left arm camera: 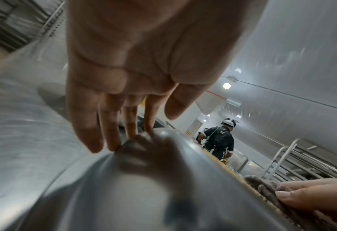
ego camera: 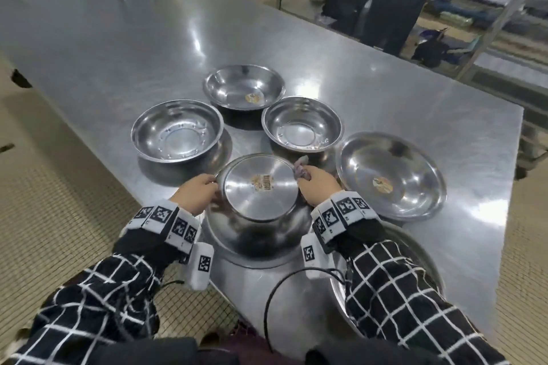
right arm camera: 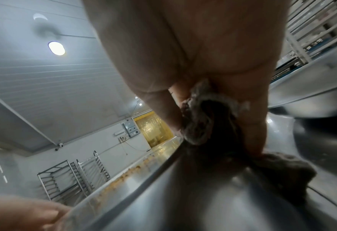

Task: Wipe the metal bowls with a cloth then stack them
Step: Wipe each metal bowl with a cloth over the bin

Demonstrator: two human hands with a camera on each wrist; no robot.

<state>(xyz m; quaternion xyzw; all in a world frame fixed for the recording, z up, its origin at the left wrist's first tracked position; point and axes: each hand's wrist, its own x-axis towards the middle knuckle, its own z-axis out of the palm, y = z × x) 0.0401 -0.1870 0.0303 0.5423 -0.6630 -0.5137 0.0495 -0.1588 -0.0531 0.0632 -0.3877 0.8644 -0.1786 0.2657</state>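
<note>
Free room: the worktop point(ego camera: 118, 24) lies bare over its far half and along its left edge, giving open passage there. Obstacles: four upright bowls ring the near middle, namely the left bowl point(ego camera: 177, 130), far bowl point(ego camera: 243, 86), centre bowl point(ego camera: 302, 124) and wide right bowl point(ego camera: 390, 175), set close together with only narrow gaps. The upturned bowl point(ego camera: 261, 201) blocks the near edge; a basin point(ego camera: 427, 258) fills the near right corner.
</note>
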